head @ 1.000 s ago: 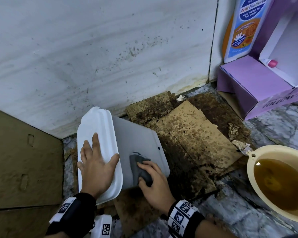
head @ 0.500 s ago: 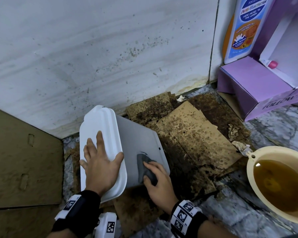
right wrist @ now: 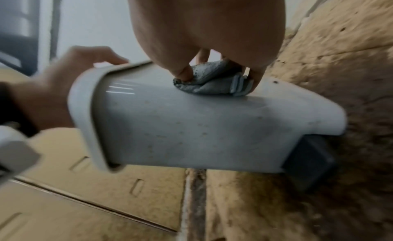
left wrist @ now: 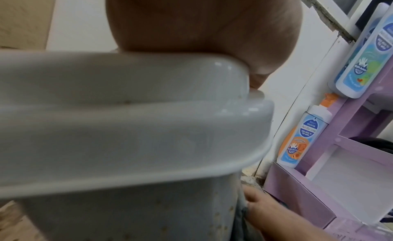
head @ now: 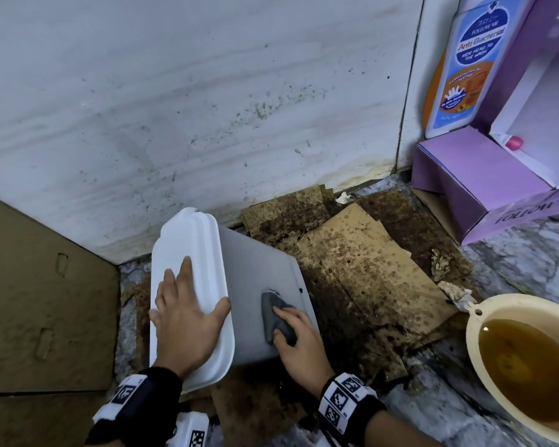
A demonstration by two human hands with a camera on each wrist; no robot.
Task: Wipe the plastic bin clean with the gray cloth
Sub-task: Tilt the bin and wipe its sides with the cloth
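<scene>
Grey-white plastic, smooth and faintly glossy: the plastic bin [head: 259, 285] is seen lying on its side on stained cardboard [head: 362, 262] at the foot of a speckled white wall [head: 207, 108]. Its white lid [head: 188, 240] is fitted and faces left; the long grey side panel is turned upward. Small brownish specks are scattered over the side seen from the right wrist view, and a streak of glare is noted near the lid end. A dark block is glimpsed under the bin's far end; what it is cannot be told.

The gray cloth [head: 276, 317] is bunched into a folded wad and lies on the upper panel, toward the near edge.

The left hand [head: 188, 321] is laid flat on the lid, fingers straight and spread, thumb hooked over the lid's rim beside the panel. Nothing is gripped by it; the lid is pressed.

The right hand [head: 299, 343] is set on the cloth with fingers curled down over it, thumb and fingertips [right wrist: 185, 73] pinching the wad against the panel. Marker bands are worn on both wrists.

A cream basin [head: 478, 321] holding brown liquid sits on the floor to the right, well apart from the bin. A purple box [head: 465, 182] and a blue-labelled bottle [head: 465, 66] stand in the far corner.
</scene>
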